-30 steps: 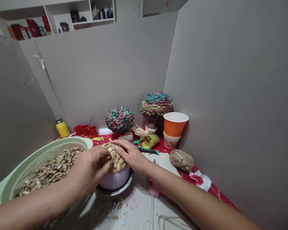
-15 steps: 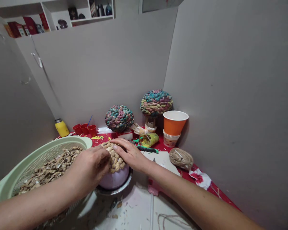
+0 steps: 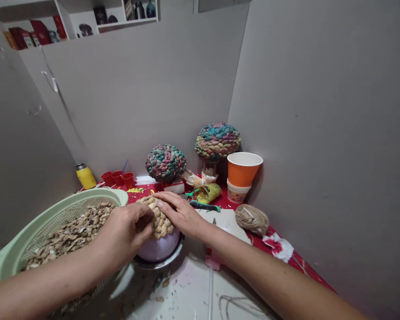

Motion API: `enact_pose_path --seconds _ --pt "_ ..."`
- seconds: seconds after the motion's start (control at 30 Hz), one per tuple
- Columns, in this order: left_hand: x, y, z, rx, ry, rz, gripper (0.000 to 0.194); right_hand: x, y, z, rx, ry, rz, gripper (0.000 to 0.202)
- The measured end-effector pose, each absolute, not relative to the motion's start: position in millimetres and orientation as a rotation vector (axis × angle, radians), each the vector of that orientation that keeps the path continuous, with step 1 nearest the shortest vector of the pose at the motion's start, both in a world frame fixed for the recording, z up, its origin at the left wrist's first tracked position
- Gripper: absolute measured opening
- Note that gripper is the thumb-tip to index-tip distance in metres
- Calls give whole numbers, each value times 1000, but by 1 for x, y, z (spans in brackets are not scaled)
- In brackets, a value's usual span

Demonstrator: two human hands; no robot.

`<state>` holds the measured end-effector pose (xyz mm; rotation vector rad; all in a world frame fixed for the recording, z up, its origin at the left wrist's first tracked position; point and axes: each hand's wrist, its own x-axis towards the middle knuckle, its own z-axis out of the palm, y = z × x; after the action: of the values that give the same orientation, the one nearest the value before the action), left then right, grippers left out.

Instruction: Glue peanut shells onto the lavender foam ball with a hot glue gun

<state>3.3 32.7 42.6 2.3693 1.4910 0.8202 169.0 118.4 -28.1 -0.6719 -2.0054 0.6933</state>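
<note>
A lilac balloon [image 3: 158,249] rests in a metal bowl [image 3: 163,265], its upper part covered with a layer of peanut shells [image 3: 162,222]. My left hand [image 3: 131,226] is at the near left of this layer with its fingers curled together. Whatever those fingertips hold is hidden. Over the top and right of the shells lies my right hand [image 3: 182,215], fingers stretched out and touching them. A pink hot glue gun [image 3: 213,262] lies below my right forearm, partly hidden, with a glue stick [image 3: 210,293] sticking out towards me.
Left, a green colander [image 3: 16,242] holds loose shells. Behind are red cups [image 3: 118,178], a yellow bottle [image 3: 86,177] and two painted shell balls [image 3: 166,162] [image 3: 217,141]. Orange bucket-shaped cups [image 3: 243,171] and a twine ball [image 3: 252,218] stand right, near the grey wall [image 3: 320,133].
My left hand's fingers have shifted slightly at the shells. My right hand stays on top. The whole view has tilted a little.
</note>
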Motion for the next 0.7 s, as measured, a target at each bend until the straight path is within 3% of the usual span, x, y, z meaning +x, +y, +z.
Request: enact_pose_path --seconds 0.47,0.7 --pt "3 30 48 2295 1553 684 20 169 117 -28 -669 -2003 705 34" --pt "0 37 44 2168 1481 812 6 170 114 -26 -679 -2014 734 38"
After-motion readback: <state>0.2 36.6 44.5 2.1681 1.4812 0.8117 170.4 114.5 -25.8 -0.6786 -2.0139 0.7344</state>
